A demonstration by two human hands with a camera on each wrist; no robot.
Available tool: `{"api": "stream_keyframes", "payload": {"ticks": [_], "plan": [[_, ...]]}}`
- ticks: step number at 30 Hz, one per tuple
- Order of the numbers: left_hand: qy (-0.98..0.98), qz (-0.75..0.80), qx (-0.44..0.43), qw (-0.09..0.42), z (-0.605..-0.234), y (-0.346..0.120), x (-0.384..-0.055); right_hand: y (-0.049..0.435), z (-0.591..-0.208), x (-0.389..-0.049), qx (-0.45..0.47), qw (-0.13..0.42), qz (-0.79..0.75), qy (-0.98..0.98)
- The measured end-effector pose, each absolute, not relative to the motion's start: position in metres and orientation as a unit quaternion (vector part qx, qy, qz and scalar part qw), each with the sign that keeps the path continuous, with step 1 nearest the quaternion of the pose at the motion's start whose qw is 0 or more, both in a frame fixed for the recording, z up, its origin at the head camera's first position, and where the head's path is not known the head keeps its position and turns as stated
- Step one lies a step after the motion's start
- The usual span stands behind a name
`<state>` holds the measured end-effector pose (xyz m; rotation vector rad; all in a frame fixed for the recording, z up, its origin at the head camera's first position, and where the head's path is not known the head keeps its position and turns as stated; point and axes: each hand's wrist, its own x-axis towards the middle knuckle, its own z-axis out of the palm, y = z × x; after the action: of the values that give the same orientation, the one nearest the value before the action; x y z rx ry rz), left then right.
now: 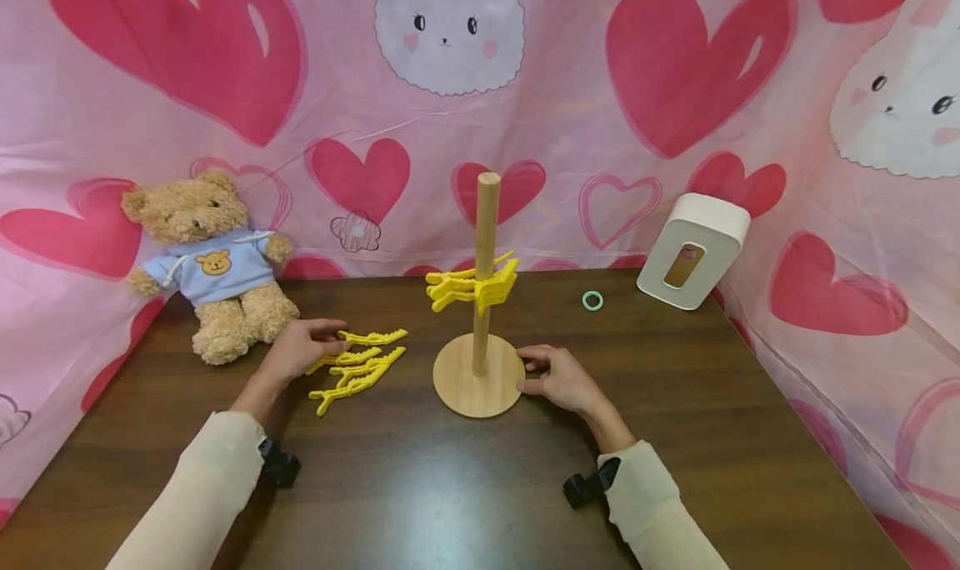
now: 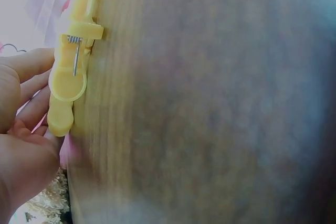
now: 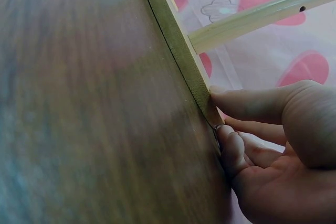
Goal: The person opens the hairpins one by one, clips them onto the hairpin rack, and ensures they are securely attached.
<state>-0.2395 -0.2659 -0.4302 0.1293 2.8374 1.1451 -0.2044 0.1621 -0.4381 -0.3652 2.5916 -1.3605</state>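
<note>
My left hand (image 1: 296,349) is by several yellow alligator hair clips (image 1: 363,377) lying on the table. In the left wrist view its loosely extended fingers reach the tail end of one clip (image 2: 68,77), which shows a metal spring; the fingertips are partly hidden behind it. With thumb and fingers, my right hand (image 1: 561,378) holds the right edge of the round base (image 1: 457,382) of a wooden stand. The stand is upright, and more yellow clips (image 1: 491,289) are clamped around its pole (image 1: 486,220). The right wrist view shows the thumb against the base's rim (image 3: 184,59).
A teddy bear (image 1: 225,270) in a blue top sits at the back left, close to my left hand. Farther right are a small green ring (image 1: 592,301) and a white box with an oval slot (image 1: 708,228). A pink heart-print cloth hangs behind the brown table (image 1: 675,437).
</note>
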Motion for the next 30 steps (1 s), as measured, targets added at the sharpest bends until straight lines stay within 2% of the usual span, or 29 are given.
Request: {"api": "stream_keyframes", "payload": {"ticks": [10, 18, 25, 30], "plan": [[0.929, 0.367, 0.035, 0.013, -0.429, -0.265, -0.243, 0.162, -0.436, -0.205, -0.121, 0.093, -0.46, 0.875], [0.93, 0.362, 0.044, -0.057, -0.425, -0.255, -0.24, 0.161, -0.438, -0.205, -0.119, 0.094, -0.459, 0.876], [0.909, 0.386, 0.042, -0.151, -0.424, -0.249, -0.241, 0.161, -0.439, -0.205, -0.117, 0.096, -0.455, 0.878], [0.885, 0.422, 0.04, -0.192, -0.419, -0.242, -0.241, 0.161, -0.438, -0.204, -0.116, 0.095, -0.454, 0.878]]}}
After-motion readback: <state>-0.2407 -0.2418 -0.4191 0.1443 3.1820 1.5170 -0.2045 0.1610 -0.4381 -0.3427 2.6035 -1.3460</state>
